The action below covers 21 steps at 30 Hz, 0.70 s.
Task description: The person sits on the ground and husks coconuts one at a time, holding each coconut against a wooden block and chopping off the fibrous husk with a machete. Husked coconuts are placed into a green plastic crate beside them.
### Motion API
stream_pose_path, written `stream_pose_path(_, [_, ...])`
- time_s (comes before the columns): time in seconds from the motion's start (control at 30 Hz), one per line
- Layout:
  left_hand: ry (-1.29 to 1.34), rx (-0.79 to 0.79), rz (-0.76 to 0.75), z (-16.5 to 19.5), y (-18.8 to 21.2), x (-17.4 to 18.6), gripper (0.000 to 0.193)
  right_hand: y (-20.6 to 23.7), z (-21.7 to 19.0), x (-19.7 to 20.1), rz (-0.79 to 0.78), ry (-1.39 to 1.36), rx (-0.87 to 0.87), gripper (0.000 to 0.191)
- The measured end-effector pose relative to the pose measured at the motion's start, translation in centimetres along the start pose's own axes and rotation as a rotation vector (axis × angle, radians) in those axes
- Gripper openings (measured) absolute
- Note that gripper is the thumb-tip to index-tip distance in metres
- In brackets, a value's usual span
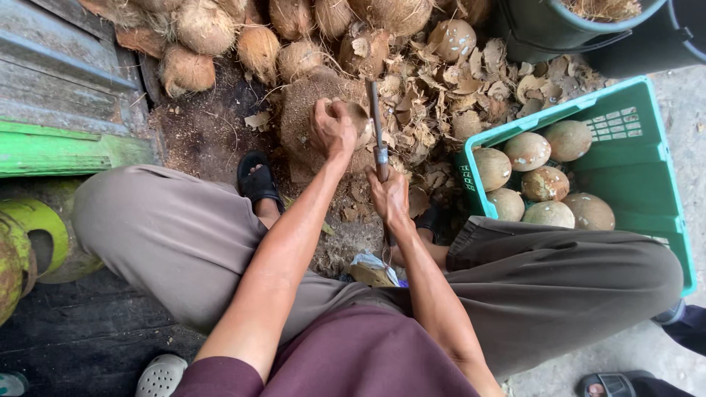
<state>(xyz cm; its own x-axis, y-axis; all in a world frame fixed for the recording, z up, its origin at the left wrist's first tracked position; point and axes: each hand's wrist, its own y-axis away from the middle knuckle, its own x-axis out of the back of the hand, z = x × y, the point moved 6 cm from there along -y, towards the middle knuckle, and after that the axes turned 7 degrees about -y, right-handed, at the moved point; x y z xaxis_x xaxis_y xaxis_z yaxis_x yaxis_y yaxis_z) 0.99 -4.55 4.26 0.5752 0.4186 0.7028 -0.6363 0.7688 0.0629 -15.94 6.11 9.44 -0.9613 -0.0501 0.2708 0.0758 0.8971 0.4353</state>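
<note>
At the far left lies a green board (51, 151) under grey planks (59, 73), with a yellow-green drum (26, 242) below it by my left knee. Further in, unpeeled brown coconuts (202, 29) are heaped along the top, on dark ground. My left hand (332, 129) is closed around a coconut (357, 121), fingers wrapped over its top, holding it down on a round husk-covered block (305, 110) between my feet; my black sandal (257, 180) sits just left of the block. Just beside that hand, my right hand (388, 197) is clenched tight on the handle of a knife (376, 125), whose narrow blade stands upright with its edge against the right side of the coconut. Around and behind the blade lie pale shell chips (448, 88), scattered thick toward the right. A small wrapped packet (371, 268) rests between my thighs. To the right, a green crate (647, 176) stands near my right knee, holding six peeled, tan nuts (526, 151). Above the crate stand dark tubs (559, 29). At the bottom right, another person's sandalled foot (614, 384) shows on the concrete.
</note>
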Motion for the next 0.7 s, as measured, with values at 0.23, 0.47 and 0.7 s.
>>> stream_pose_path(0.23, [-0.012, -0.011, 0.000, -0.9, -0.6, -0.1, 0.023, -0.1, 0.2, 0.8, 0.118, -0.025, 0.258, 0.039])
stream_pose_path(0.47, [0.094, -0.065, -0.027, -0.9, -0.3, -0.1, 0.024, -1.4, 2.0, 0.4, -0.007, 0.142, 0.101, 0.030])
stream_pose_path(0.7, [0.173, 0.028, -0.094, -1.7, -0.2, -0.2, 0.023, -0.1, 1.1, 0.8, 0.095, -0.168, 0.194, 0.035])
